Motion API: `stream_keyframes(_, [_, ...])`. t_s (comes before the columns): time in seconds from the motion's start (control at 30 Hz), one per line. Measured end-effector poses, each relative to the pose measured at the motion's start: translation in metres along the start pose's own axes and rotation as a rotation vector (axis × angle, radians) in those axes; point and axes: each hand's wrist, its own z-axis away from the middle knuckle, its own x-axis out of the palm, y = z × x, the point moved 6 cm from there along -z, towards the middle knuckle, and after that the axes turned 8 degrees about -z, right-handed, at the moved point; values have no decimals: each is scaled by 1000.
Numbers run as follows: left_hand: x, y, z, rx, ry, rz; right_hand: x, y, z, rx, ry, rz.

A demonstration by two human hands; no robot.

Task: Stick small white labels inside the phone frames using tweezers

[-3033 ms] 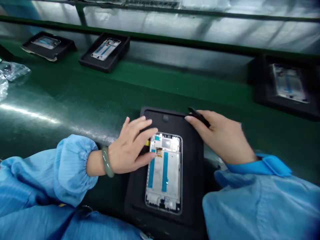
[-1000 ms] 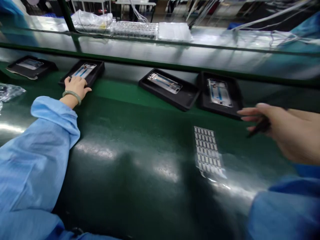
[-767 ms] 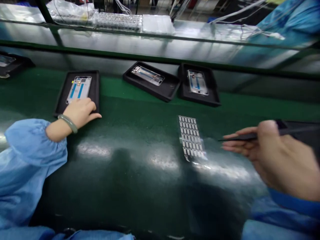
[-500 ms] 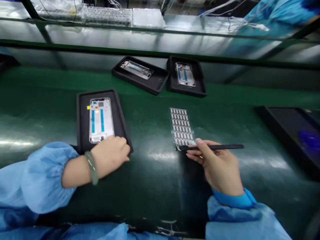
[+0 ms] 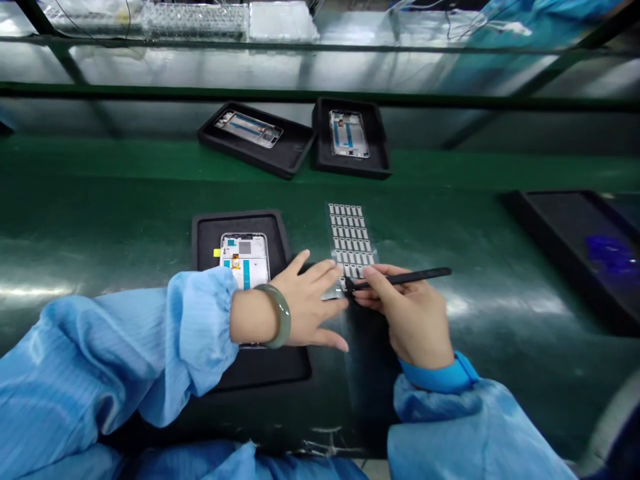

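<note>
My right hand (image 5: 415,313) is closed round black tweezers (image 5: 425,275), whose tip rests at the lower left corner of a clear sheet with rows of small white-and-grey parts (image 5: 351,233). Beside that corner, my left hand (image 5: 310,300) is spread with its fingers apart, fingertips at the sheet's lower left edge. A white phone frame (image 5: 257,253) with blue strips and a yellow tab lies in a black tray (image 5: 283,370); my left forearm and sleeve cover part of both.
Behind on the green table (image 5: 425,227) stand two black trays (image 5: 295,160) (image 5: 350,167) with phone frames. A larger black tray (image 5: 555,220) holding something blue is at right. A shelf with bubble wrap (image 5: 195,21) runs across the back; a person's blue sleeve (image 5: 565,13) shows beyond.
My left hand has moved right from the near tray to the sheet and spread its fingers. The near tray has shifted right and toward me. The tweezers stay at the sheet's lower corner.
</note>
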Motion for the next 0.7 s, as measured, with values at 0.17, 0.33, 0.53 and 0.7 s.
stream_keyframes(0.17, [8, -5, -5, 2, -38, 30, 0, -7, 2, 118, -40, -88])
stream_keyframes(0.33, [1, -3, 2, -7, -16, 73, 1, -24, 5, 220, -87, -181])
stream_keyframes(0.53, [-26, -71, 49, -137, 39, 85, 18, -38, 14, 253, -91, -278])
stream_keyframes(0.7, [-24, -131, 103, -286, 46, 158, 50, -40, 24, 331, -188, -315])
